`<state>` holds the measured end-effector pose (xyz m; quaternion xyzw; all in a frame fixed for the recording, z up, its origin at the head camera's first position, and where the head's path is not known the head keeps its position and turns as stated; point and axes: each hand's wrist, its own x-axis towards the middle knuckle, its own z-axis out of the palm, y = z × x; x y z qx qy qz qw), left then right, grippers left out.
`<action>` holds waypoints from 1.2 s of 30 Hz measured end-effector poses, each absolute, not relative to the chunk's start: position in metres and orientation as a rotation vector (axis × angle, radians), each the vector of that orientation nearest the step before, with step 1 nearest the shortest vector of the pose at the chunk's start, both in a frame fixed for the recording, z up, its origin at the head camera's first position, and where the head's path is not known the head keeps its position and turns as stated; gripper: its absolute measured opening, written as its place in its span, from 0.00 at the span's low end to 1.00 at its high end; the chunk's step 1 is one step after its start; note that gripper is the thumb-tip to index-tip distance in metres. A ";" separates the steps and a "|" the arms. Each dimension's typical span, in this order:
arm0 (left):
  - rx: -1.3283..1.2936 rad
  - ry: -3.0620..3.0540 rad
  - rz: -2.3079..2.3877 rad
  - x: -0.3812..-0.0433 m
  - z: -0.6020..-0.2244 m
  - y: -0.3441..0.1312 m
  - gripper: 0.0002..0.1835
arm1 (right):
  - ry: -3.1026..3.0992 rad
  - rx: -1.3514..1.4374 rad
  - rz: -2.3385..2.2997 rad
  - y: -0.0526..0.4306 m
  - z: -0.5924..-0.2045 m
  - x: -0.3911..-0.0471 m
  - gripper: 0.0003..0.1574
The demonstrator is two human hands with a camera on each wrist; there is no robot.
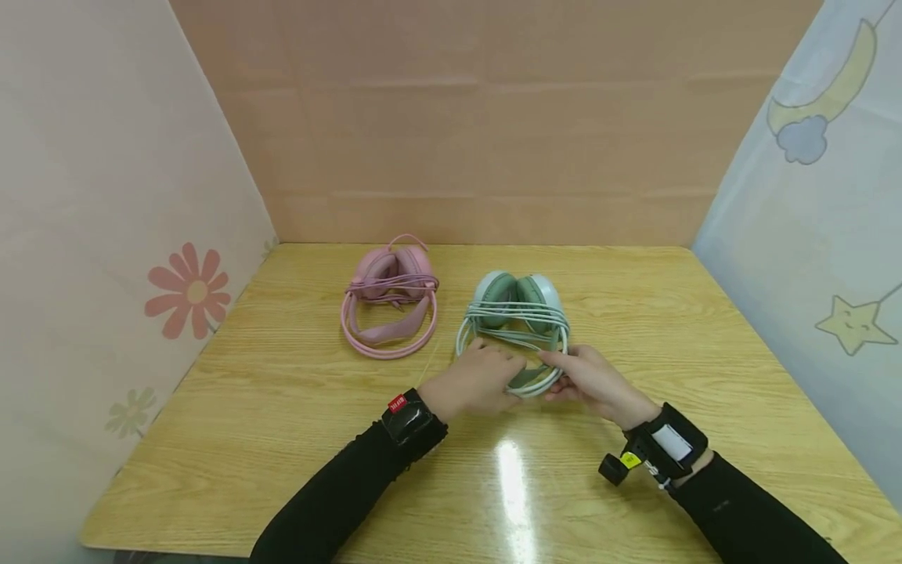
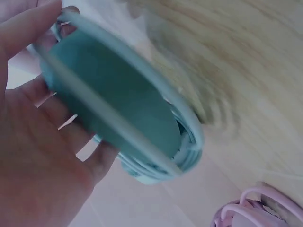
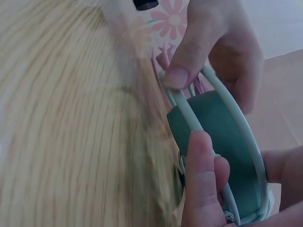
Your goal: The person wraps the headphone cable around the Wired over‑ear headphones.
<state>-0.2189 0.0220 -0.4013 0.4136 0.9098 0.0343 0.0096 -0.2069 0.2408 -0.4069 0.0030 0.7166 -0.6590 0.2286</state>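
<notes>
Mint-green and white headphones point(image 1: 543, 294), with their cable wound in several turns round the frame, are near the middle of the table, ear cups away from me. My left hand point(image 1: 479, 380) grips the near end of the headband; its thumb presses on a pale band tube in the right wrist view. My right hand point(image 1: 592, 384) holds the right side of the band between thumb and fingers. In the left wrist view the green headband pad point(image 2: 113, 94) shows between two pale tubes, my left fingers point(image 2: 66, 127) beneath it.
Pink headphones point(image 1: 389, 348), their cable likewise wound round them, lie on the wooden table point(image 1: 282, 439) to the left. A brown panel point(image 1: 486, 141) stands behind the table, with printed cloths point(image 1: 106, 196) at both sides.
</notes>
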 end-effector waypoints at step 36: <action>0.485 2.889 0.573 -0.237 -0.398 0.011 0.29 | 2.873 -0.114 -0.820 0.259 -0.414 -0.223 0.24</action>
